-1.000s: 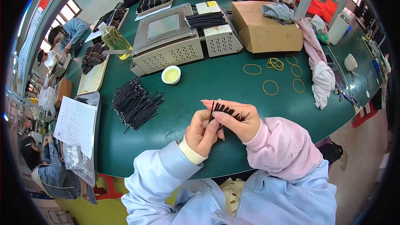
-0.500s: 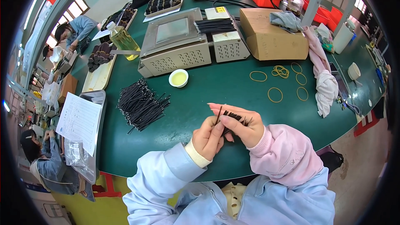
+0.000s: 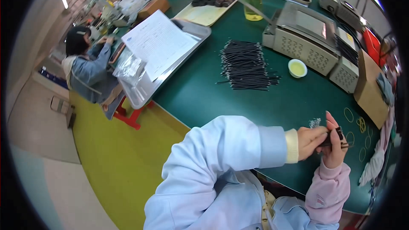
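My left hand (image 3: 310,142) and my right hand (image 3: 335,152) meet over the front of the green table. Between them is a small bundle of short black wires (image 3: 335,136), with both hands closed on it. Silvery tips (image 3: 315,122) stick out beyond my fingers; much of the bundle is hidden by them. Farther off and to the left lies a loose pile of black wires (image 3: 245,66) with pale ends. A small white cup of yellowish liquid (image 3: 297,68) stands to the right of that pile.
Rubber bands (image 3: 361,124) lie right of my hands, near a cardboard box (image 3: 370,87). Behind the cup sits a grey heating machine (image 3: 304,44). A bottle of yellow liquid (image 3: 252,0) and a metal tray with papers (image 3: 196,32) are farther left. Another person (image 3: 91,66) sits at left.
My view has swung to the left, so the table and my hands appear farther right. Both hands still hold black wires, and silvery tips now show beyond the fingers.
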`<state>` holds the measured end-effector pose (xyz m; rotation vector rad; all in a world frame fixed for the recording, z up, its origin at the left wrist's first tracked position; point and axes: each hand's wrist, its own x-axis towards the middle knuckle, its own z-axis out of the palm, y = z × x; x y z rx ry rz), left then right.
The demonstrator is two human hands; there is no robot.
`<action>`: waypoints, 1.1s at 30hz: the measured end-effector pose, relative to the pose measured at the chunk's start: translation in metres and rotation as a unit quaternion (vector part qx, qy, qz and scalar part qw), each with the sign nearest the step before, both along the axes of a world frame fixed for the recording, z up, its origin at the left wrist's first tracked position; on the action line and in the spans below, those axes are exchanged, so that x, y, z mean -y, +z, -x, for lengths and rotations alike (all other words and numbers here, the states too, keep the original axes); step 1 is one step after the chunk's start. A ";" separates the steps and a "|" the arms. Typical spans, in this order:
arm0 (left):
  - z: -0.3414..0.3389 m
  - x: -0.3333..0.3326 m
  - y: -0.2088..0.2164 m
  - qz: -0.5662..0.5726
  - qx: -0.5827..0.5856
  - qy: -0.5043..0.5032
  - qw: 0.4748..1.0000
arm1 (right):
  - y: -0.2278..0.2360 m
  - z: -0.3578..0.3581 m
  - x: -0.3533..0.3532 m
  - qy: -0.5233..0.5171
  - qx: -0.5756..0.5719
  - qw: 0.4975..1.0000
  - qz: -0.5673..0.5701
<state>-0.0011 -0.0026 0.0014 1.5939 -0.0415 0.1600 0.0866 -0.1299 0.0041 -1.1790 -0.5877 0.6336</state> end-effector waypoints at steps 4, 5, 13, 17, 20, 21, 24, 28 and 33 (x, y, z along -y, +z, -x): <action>-0.004 0.002 -0.014 -0.001 0.028 0.017 0.999 | -0.005 0.000 -0.004 -0.043 0.052 0.997 0.024; -0.008 0.006 -0.018 -0.002 0.029 0.020 0.999 | -0.006 0.003 -0.006 -0.067 0.099 0.993 0.027; -0.015 0.024 -0.025 0.202 0.018 0.105 0.974 | 0.003 0.016 -0.018 -0.144 0.044 0.987 0.056; -0.005 0.013 -0.008 0.165 -0.035 0.124 0.978 | 0.004 0.016 -0.023 -0.103 0.034 0.993 0.038; -0.012 0.020 -0.007 0.171 -0.013 0.134 0.976 | 0.008 0.014 -0.021 -0.122 0.022 0.992 0.011; -0.013 0.020 -0.006 0.157 0.004 0.166 0.973 | 0.007 0.015 -0.023 -0.116 0.004 0.993 -0.012; -0.022 0.013 0.002 0.082 0.030 0.198 0.976 | 0.001 0.010 -0.016 -0.101 -0.035 0.992 -0.062; -0.040 -0.075 0.029 -0.277 0.002 0.159 0.948 | -0.018 -0.012 0.033 -0.032 -0.110 0.990 -0.078; -0.079 -0.140 0.060 -0.810 0.146 0.112 0.556 | -0.011 -0.039 0.055 -0.014 -0.189 0.980 -0.059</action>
